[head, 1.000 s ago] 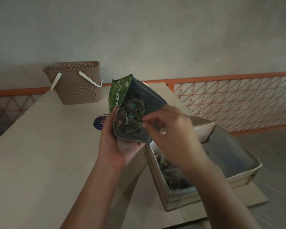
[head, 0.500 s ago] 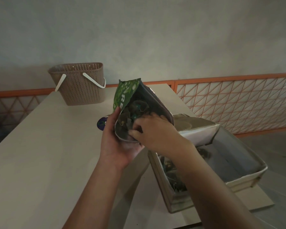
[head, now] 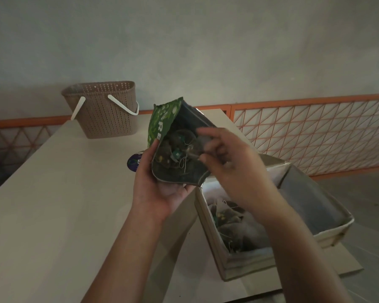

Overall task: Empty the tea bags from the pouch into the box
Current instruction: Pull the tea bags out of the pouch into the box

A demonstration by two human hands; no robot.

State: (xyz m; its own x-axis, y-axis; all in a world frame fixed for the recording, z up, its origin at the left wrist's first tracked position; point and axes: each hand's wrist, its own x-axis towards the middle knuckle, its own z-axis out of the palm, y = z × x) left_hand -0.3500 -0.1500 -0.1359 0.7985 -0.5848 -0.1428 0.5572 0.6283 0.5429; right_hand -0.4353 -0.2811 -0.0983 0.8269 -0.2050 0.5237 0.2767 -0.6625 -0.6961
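A green pouch (head: 162,123) with a dark lining is held open above the table, its mouth tilted toward me. My left hand (head: 155,186) grips it from below and the side. Several tea bags (head: 175,154) with strings and small green tags lie inside. My right hand (head: 230,162) is at the pouch mouth, blurred, with fingertips pinching a tea bag by its edge. Below and to the right stands an open cardboard box (head: 234,265) with several tea bags (head: 230,221) at its near end.
A brown perforated basket (head: 103,110) with white handles stands at the far end of the beige table (head: 53,215). A round purple sticker (head: 134,163) shows behind my left hand. An orange lattice railing (head: 315,132) runs along the right and back.
My right hand went from outside the pouch into its mouth, then drew back to the right, fingertips now pinching a tea bag. The pouch stayed held by my left hand.
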